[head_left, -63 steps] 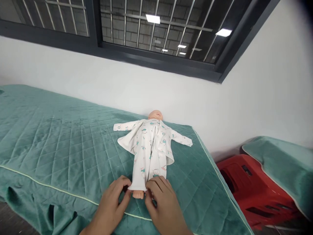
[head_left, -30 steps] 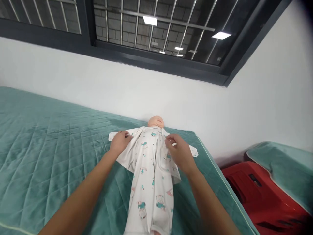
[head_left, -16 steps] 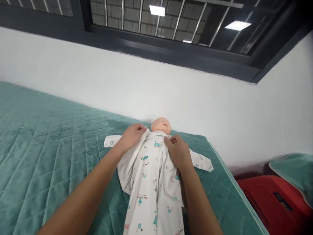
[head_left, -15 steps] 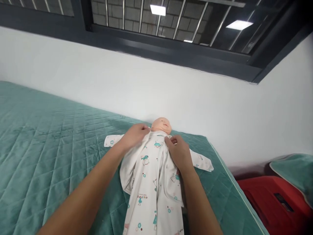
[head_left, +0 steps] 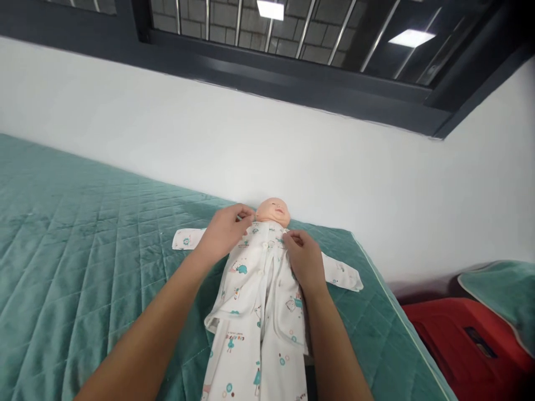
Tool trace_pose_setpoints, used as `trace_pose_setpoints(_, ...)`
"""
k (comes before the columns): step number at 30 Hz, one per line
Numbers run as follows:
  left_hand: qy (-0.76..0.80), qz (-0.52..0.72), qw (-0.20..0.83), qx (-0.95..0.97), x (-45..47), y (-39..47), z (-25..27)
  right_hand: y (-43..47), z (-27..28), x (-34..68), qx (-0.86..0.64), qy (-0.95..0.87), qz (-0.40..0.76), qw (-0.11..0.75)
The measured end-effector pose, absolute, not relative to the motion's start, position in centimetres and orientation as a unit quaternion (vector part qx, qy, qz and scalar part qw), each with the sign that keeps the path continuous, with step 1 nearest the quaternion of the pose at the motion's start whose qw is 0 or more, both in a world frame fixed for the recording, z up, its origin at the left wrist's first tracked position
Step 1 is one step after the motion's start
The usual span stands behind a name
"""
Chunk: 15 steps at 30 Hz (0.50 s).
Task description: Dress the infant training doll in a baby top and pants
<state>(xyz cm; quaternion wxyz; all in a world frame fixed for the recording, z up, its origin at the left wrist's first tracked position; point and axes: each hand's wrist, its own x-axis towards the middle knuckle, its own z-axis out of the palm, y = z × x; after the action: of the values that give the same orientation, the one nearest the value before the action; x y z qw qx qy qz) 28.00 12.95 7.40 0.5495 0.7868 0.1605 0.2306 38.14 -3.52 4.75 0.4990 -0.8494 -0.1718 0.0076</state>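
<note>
A baby doll (head_left: 273, 211) lies on its back, its head by the wall. It wears a white printed baby shirt (head_left: 246, 273), with white printed pants (head_left: 234, 362) below. Both shirt fronts lie over the chest, and small buttons show along the middle. My left hand (head_left: 228, 228) is at the shirt's left shoulder beside the doll's neck, thumb and fingers closed on the cloth there. On the other side, my right hand (head_left: 304, 253) pinches the shirt near the collar, its fingertips partly hidden. Both sleeves stretch out sideways.
A green quilted cover (head_left: 104, 250) lies under the doll, its piped edge to the right. Behind rises a white wall (head_left: 209, 139) below a dark-framed barred window (head_left: 271, 61). A red plastic object (head_left: 451, 328) and green cloth (head_left: 505, 284) are at right.
The left shirt front, folded outward before, now lies flat over the doll's chest, with buttons showing. My left hand has shifted slightly; my right hand stays near the collar.
</note>
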Motion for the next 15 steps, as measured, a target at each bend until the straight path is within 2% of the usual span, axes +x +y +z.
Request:
trace_pose_setpoints(4, 0.144, 0.238, 0.511, 0.813, 30.2, 12.3, 5.5, -3.3, 4.8, 38.5, -0.821, -0.186, 0.015, 0.540)
trace_pose_setpoints(10, 0.139, 0.177, 0.376, 0.899, 32.0, 11.0, 6.5, -3.5, 5.6, 38.5, -0.802, -0.199, 0.033, 0.562)
trace_pose_setpoints(15, 0.131, 0.175, 0.426, 0.878, 32.8, 10.8, 7.9, -4.1, 5.5, 38.6, -0.824, -0.204, 0.042, 0.527)
